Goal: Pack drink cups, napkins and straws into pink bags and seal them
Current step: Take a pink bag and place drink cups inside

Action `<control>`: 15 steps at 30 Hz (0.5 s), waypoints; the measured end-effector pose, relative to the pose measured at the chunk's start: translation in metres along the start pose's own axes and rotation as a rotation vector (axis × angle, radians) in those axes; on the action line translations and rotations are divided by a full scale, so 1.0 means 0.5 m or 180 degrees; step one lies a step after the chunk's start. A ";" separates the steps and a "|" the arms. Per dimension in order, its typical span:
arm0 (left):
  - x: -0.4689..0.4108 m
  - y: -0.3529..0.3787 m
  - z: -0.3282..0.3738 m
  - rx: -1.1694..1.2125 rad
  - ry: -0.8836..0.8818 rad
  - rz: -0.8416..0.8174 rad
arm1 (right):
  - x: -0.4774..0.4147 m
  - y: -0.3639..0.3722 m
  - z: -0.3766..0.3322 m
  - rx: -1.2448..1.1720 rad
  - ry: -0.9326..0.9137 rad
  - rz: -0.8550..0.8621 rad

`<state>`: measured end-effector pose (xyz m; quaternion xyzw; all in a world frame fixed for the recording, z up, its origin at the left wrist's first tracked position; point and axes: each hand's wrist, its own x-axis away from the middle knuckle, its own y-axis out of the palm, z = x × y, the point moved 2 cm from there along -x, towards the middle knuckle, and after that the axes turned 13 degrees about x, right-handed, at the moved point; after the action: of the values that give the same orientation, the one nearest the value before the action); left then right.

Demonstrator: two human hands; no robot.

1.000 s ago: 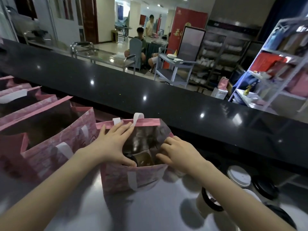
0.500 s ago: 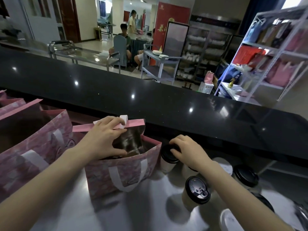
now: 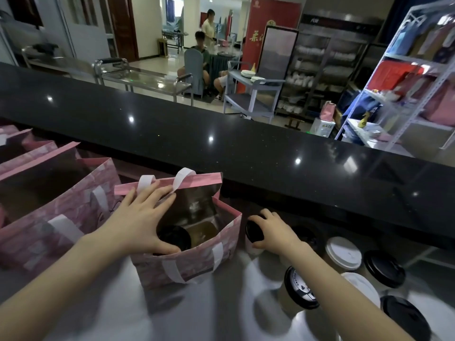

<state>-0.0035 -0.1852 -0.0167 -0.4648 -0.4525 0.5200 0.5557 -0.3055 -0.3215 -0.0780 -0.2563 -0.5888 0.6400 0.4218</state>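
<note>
Half a second ago the fingers of the left hand [image 3: 142, 222] were curled over the far rim of the pink bag [image 3: 187, 264]. Now they lie spread and almost straight across its open mouth, with the thumb at the near rim and the fingertips at the far rim beside the white handles. The right hand [image 3: 273, 232] has stayed on the same held cup [image 3: 254, 232], its fingers curled round the lid and upper wall.

The held cup stands on the desk [image 3: 110, 303] just to the right of the bag. It seems tilted, with its lid turned toward the bag. The bag stands upright with its mouth upward. A packed cup [image 3: 173, 238] stands upright in the left part of it.

The bag is of pink patterned paper with flat white strip handles and a shiny dark lining. Both cups are pale paper cylinders with round black plastic lids. More cups [image 3: 343, 253] with black or white lids stand at the right, and other pink bags [image 3: 61, 212] at the left. The desk is smooth and pale grey.
</note>
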 end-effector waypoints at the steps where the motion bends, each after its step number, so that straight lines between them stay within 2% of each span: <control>1: 0.002 0.002 0.002 0.0000 -0.0010 0.0007 | 0.011 -0.008 -0.004 -0.0089 -0.0046 0.0073; 5: 0.010 0.007 0.017 -0.0013 0.0019 0.0092 | 0.071 -0.092 -0.008 -0.0344 -0.0303 0.0477; 11: 0.022 0.010 0.044 0.0072 0.0071 0.0209 | 0.180 -0.310 -0.002 -0.0214 -0.0504 0.1335; 15: 0.027 0.010 0.055 0.0185 0.0101 0.0277 | 0.210 -0.404 -0.047 -0.0684 -0.0833 0.1672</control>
<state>-0.0306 -0.1702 -0.0169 -0.4758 -0.4077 0.5492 0.5530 -0.2920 -0.2302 0.1314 -0.3583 -0.6160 0.6888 0.1331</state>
